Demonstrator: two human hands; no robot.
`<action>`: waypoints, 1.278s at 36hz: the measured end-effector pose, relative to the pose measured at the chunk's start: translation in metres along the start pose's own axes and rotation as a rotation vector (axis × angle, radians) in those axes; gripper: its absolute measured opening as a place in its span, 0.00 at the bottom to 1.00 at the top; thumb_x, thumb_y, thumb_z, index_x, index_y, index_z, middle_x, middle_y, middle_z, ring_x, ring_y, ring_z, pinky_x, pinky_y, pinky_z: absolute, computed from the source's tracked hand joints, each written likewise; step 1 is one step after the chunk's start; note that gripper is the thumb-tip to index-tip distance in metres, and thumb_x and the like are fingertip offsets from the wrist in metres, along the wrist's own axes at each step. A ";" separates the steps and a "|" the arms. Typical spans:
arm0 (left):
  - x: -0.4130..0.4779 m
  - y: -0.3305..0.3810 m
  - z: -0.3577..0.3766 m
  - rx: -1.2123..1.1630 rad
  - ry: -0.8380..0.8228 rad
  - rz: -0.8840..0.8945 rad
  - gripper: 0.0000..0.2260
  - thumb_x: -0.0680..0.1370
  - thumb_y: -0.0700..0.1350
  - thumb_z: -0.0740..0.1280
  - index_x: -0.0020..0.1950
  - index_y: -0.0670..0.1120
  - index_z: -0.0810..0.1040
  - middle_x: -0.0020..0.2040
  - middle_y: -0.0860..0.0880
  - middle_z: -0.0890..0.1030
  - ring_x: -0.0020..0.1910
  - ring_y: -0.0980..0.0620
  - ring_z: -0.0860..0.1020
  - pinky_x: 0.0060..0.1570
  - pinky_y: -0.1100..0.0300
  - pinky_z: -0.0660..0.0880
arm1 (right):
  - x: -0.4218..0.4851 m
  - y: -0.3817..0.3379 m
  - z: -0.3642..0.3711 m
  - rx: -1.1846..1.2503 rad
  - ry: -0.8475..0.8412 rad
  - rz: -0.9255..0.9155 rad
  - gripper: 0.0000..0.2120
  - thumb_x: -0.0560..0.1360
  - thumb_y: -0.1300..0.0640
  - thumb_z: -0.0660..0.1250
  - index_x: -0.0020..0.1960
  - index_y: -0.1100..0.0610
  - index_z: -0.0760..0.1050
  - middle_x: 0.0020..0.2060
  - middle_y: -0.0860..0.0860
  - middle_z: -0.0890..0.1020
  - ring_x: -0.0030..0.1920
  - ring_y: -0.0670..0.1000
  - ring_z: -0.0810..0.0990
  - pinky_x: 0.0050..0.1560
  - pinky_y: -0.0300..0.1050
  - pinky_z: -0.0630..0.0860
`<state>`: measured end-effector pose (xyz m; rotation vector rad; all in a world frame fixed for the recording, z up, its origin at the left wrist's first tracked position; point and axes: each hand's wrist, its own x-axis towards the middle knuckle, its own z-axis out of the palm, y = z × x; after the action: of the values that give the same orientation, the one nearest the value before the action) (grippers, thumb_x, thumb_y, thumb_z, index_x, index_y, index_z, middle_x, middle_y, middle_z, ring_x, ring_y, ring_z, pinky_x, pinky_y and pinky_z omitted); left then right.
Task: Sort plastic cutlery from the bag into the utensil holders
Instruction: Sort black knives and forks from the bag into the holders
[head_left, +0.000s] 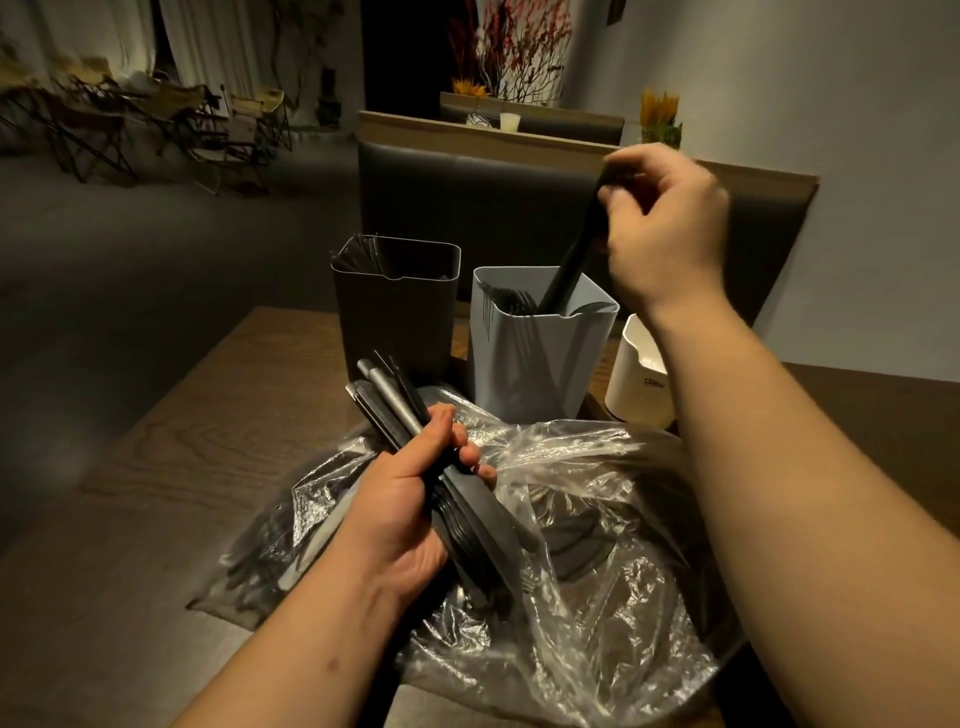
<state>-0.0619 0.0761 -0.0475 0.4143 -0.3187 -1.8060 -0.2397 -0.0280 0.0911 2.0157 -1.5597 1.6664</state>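
My left hand grips a bundle of black plastic cutlery over the clear plastic bag, handles pointing up and away. My right hand pinches the top of one black utensil, whose lower end sits inside the grey holder. That holder shows several black forks at its left side. The dark holder to its left has black cutlery in its back left corner. A white holder stands at the right, partly hidden behind my right forearm.
The wooden table carries the bag, which holds more black cutlery. A dark padded bench back rises just behind the holders. Folding chairs stand far off at the left.
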 end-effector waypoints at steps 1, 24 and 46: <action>-0.001 0.000 0.001 0.001 -0.001 -0.002 0.07 0.72 0.43 0.70 0.48 0.44 0.78 0.35 0.49 0.76 0.33 0.55 0.74 0.37 0.59 0.78 | -0.004 0.002 0.002 -0.013 -0.038 -0.018 0.14 0.79 0.60 0.66 0.64 0.53 0.77 0.58 0.46 0.80 0.60 0.46 0.77 0.57 0.32 0.74; 0.005 0.001 -0.008 0.049 -0.002 -0.051 0.11 0.72 0.49 0.73 0.41 0.42 0.78 0.38 0.46 0.78 0.36 0.52 0.78 0.44 0.59 0.80 | -0.130 -0.026 -0.019 0.108 -0.515 -0.112 0.07 0.78 0.54 0.66 0.49 0.55 0.81 0.40 0.42 0.81 0.42 0.42 0.80 0.44 0.40 0.76; 0.005 0.000 -0.009 0.195 0.097 0.030 0.26 0.67 0.55 0.75 0.53 0.37 0.78 0.55 0.33 0.81 0.53 0.35 0.83 0.55 0.36 0.79 | -0.122 -0.017 -0.021 0.340 -1.122 0.431 0.10 0.72 0.65 0.75 0.51 0.60 0.77 0.38 0.58 0.84 0.36 0.57 0.86 0.38 0.46 0.80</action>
<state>-0.0590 0.0708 -0.0562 0.6293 -0.4326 -1.7256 -0.2264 0.0692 0.0139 3.3039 -2.2091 0.8498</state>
